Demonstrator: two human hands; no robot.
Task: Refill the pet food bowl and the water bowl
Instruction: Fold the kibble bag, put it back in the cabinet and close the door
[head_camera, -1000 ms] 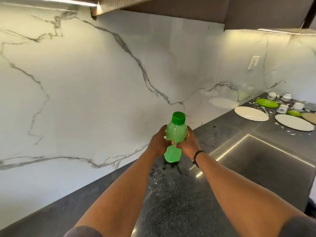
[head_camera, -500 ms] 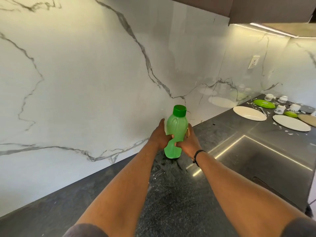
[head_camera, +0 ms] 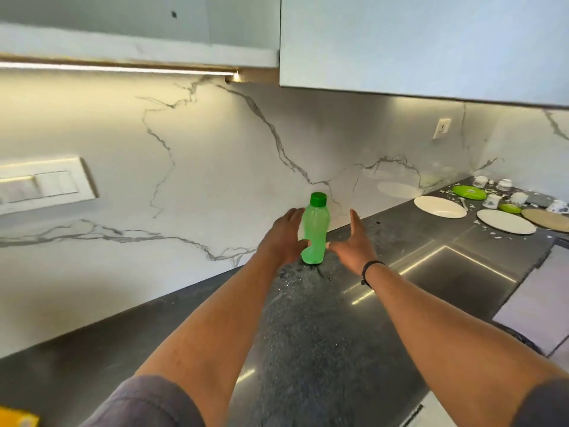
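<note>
A green plastic bottle (head_camera: 314,230) with a darker green cap stands upright on the dark stone counter (head_camera: 323,334), close to the marble wall. My left hand (head_camera: 284,237) is open just left of the bottle, its thumb near the bottle's lower part. My right hand (head_camera: 352,241) is open to the right of the bottle, fingers spread, a small gap between it and the bottle. Neither hand grips the bottle. No pet bowl is recognisable in view.
At the far right of the counter lie white plates (head_camera: 439,206), green plates (head_camera: 468,192), a tan plate (head_camera: 546,219), small cups and scattered white bits. Wall cabinets (head_camera: 415,41) hang overhead. A switch panel (head_camera: 43,184) is on the wall at left. A yellow object (head_camera: 17,417) shows at bottom left.
Both hands were wrapped around the bottle; now they have let go and opened on either side of it. The bottle stands on the counter. The camera view has tilted up.
</note>
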